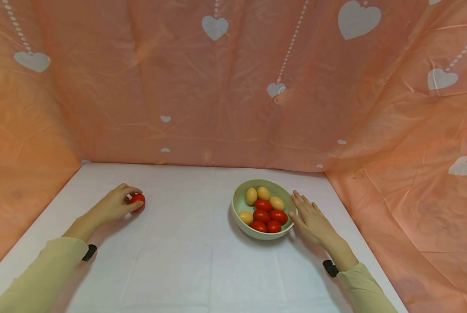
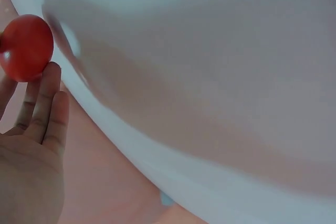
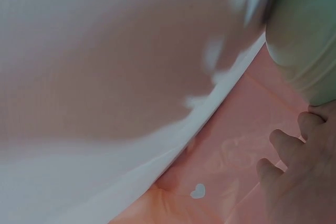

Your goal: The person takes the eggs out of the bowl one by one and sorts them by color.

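My left hand (image 1: pixel 115 203) pinches a smooth, oval red tomato (image 1: pixel 138 201) between thumb and fingers, at the left of the table. In the left wrist view the same tomato (image 2: pixel 27 49) sits at the fingertips, with the other fingers extended below it. A pale green bowl (image 1: pixel 264 236) stands right of centre, holding several red tomatoes (image 1: pixel 261 216) and several yellow egg-shaped pieces (image 1: pixel 251 196). Against the bowl's right side rests my right hand (image 1: pixel 313 221), its fingers straight. The right wrist view has the bowl's outer wall (image 3: pixel 304 35) just above the fingers.
A white cloth (image 1: pixel 170 261) covers the table. Orange-pink sheets with white hearts (image 1: pixel 233 108) hang at the back and both sides, meeting the table's edges. A dark wrist strap (image 1: pixel 89 252) shows on the left wrist and another (image 1: pixel 330 268) on the right.
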Demonstrator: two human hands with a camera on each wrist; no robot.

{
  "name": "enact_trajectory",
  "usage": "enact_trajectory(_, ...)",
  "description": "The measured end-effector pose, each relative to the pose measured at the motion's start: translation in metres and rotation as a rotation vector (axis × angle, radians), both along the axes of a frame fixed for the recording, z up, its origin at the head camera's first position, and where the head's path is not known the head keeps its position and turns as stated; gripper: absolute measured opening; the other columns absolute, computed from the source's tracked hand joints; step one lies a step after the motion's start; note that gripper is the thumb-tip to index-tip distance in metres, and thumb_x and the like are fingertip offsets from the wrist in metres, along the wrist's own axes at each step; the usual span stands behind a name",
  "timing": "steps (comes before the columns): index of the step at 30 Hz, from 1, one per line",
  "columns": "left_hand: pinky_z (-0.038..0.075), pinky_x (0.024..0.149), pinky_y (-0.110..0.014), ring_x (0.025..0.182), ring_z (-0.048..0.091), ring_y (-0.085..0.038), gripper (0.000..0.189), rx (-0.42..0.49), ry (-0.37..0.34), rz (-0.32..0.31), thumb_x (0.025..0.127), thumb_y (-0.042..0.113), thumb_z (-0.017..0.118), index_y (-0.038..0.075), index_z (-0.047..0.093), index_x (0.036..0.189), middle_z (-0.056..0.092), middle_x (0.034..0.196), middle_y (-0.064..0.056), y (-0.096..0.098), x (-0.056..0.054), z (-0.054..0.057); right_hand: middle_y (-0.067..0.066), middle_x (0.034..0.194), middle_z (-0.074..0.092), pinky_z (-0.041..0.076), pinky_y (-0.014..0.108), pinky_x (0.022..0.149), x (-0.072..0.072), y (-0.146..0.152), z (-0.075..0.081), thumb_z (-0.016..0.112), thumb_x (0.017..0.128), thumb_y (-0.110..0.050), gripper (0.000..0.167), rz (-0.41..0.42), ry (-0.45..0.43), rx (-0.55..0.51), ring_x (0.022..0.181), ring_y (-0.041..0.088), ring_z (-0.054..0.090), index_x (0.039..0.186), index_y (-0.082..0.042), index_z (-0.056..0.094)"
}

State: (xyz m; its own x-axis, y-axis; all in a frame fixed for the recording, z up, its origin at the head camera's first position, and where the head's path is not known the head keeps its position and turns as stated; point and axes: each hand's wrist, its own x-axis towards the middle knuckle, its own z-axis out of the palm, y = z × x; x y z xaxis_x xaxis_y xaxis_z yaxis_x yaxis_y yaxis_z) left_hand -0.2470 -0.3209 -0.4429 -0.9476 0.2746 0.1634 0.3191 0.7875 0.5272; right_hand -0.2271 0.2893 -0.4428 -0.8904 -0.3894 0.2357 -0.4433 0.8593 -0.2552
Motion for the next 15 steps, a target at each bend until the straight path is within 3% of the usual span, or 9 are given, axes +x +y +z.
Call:
enact_trajectory(6,0.056,0.077,-0.04,0.094,0.063,-0.032,0.042,-0.01,-0.04,0.01,0.097,0.022,0.074,-0.007,0.064,0.125,0.061,0.11,-0.019,-0.0051,0.0004,0.0012,0.018,0.168,0.03,0.023,0.069,0.119,-0.0003,0.0003,-0.0007,0.049,0.11,-0.034,0.062,-0.002,0.005,-0.001,0.15,0.047,0.032,0.159,0.002,0.035)
enact_trajectory(15,0.057,0.072,-0.034,0.102,0.06,-0.036,0.05,-0.027,-0.11,0.022,0.103,0.029,0.066,-0.009,0.059,0.134,0.059,0.119,-0.023,-0.0081,0.0019,0.004,0.018,0.168,0.029,0.023,0.069,0.119,-0.0002,-0.0008,0.0003,0.049,0.11,-0.033,0.062,-0.005,-0.008,0.006,0.15,0.047,0.032,0.159,0.002,0.036)
